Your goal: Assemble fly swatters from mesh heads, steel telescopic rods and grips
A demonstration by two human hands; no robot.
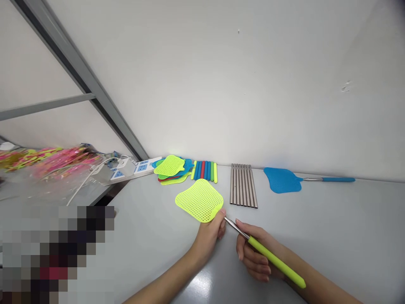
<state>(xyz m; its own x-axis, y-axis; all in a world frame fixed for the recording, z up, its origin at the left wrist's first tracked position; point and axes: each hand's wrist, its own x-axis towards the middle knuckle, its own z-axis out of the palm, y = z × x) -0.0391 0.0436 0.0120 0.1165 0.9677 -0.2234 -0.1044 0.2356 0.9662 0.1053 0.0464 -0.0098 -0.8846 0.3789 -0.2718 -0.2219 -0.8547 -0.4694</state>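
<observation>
A yellow-green fly swatter (276, 261) slants across the front of the table, its mesh head up and to the left, with a metal rod and matching handle. At the neck of the mesh head, my left hand (210, 234) is closed, thumb on top. My right hand (256, 249) is loosely curled about the rod and upper handle, the thumb lying along the far side. Behind my left hand are loose yellow, green, blue and red swatter heads (171, 165) in a pile. Beside them lies a row of coloured handle sleeves (203, 171), then several metal rods (243, 185).
A blue fly swatter (284, 180) with rod and handle lies at the right by the wall (247, 84). White power strips (144, 169) with plugged-in chargers and a white cable border the grey table (142, 240) at left. Beyond is a heap of plastic-wrapped colourful items (66, 162). A pixelated patch covers the lower left.
</observation>
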